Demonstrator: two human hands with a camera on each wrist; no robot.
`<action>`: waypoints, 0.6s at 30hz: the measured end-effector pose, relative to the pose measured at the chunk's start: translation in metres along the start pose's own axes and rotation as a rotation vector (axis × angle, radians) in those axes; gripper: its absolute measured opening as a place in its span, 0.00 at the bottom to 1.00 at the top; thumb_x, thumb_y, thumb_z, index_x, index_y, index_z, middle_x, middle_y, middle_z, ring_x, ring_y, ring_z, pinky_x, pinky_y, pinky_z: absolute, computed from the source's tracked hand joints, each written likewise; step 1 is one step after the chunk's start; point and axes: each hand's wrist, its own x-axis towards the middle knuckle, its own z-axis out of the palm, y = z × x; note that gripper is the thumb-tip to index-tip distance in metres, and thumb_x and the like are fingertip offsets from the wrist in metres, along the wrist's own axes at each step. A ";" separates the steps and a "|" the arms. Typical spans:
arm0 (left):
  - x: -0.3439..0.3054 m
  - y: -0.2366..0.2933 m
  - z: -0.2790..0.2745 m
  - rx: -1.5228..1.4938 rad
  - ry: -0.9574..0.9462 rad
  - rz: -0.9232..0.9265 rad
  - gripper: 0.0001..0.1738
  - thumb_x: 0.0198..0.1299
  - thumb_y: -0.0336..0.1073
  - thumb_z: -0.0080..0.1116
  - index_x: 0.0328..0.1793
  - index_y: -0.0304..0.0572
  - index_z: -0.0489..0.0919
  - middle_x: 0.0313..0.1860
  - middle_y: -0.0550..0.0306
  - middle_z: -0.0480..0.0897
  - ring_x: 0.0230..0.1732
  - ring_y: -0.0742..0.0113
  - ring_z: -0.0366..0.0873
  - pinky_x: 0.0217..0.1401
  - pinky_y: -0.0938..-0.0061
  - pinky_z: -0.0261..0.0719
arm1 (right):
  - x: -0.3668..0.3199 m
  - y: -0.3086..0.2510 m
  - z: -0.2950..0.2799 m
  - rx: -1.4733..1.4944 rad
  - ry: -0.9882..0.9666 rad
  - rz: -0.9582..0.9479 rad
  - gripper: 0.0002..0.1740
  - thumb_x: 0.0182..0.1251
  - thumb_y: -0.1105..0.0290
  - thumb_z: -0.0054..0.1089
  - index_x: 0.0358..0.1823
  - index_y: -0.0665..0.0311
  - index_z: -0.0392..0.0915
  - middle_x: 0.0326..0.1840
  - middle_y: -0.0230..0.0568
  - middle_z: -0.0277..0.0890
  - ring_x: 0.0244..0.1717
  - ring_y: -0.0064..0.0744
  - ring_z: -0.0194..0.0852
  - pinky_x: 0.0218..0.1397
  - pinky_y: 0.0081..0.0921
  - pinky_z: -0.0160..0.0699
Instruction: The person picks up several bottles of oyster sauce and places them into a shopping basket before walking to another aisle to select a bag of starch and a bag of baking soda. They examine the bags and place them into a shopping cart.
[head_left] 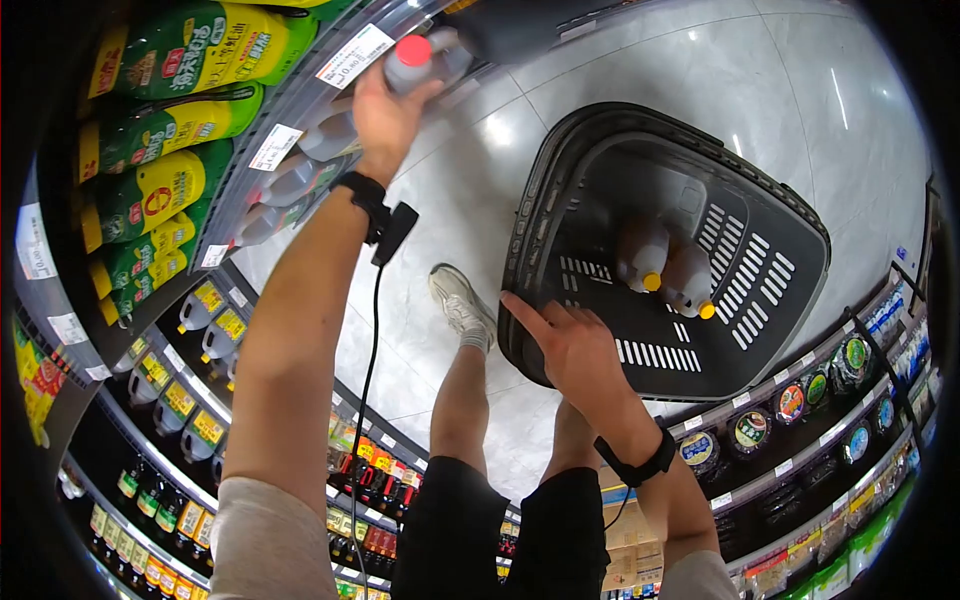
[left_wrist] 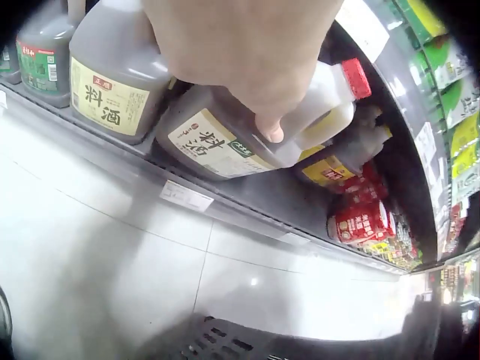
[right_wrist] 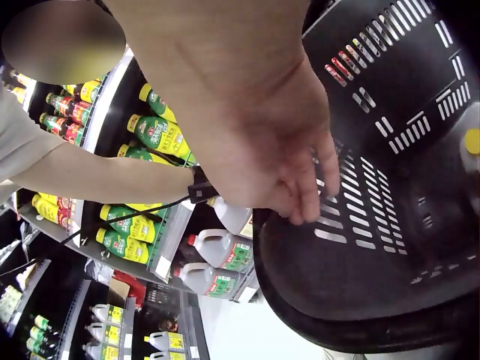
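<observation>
Left hand (head_left: 388, 122) reaches out, gripping jug (head_left: 409, 72); right hand (head_left: 582, 358) overhangs basket (head_left: 526, 240).

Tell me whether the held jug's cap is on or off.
On: the red cap covers the neck of the jug in the left hand.

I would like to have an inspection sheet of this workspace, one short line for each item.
Surface: pale tiled floor, with light reflections.
Job's things: red-capped jug at the shelf; two yellow-capped bottles inside the black basket.
Clutter: cardboard, low in the head view.
Hands: left hand grips the jug; right hand at the basket's rim, grip unclear.
Cables: black cables run from both wristbands.
Surroundings: stocked shelves, green-and-yellow pouches, price labels.
</observation>
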 end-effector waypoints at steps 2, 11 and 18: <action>0.008 -0.019 0.005 0.038 -0.046 -0.058 0.44 0.46 0.45 0.85 0.67 0.35 0.76 0.54 0.43 0.86 0.55 0.51 0.84 0.62 0.63 0.79 | -0.001 0.003 0.002 0.037 -0.019 -0.001 0.33 0.59 0.78 0.59 0.69 0.50 0.75 0.40 0.42 0.80 0.41 0.43 0.84 0.48 0.37 0.83; -0.009 -0.040 0.015 -0.259 0.048 -0.211 0.38 0.52 0.29 0.77 0.68 0.31 0.70 0.58 0.42 0.83 0.60 0.48 0.81 0.69 0.62 0.74 | -0.002 0.032 0.005 0.236 0.238 0.216 0.27 0.69 0.65 0.65 0.67 0.59 0.71 0.48 0.47 0.80 0.44 0.52 0.84 0.44 0.45 0.85; -0.015 -0.043 0.011 -0.102 0.167 -0.198 0.37 0.57 0.33 0.72 0.70 0.27 0.67 0.60 0.31 0.81 0.63 0.38 0.79 0.68 0.59 0.73 | 0.004 0.121 0.005 -0.198 0.229 0.661 0.34 0.69 0.49 0.64 0.70 0.60 0.69 0.65 0.63 0.72 0.50 0.63 0.83 0.47 0.50 0.85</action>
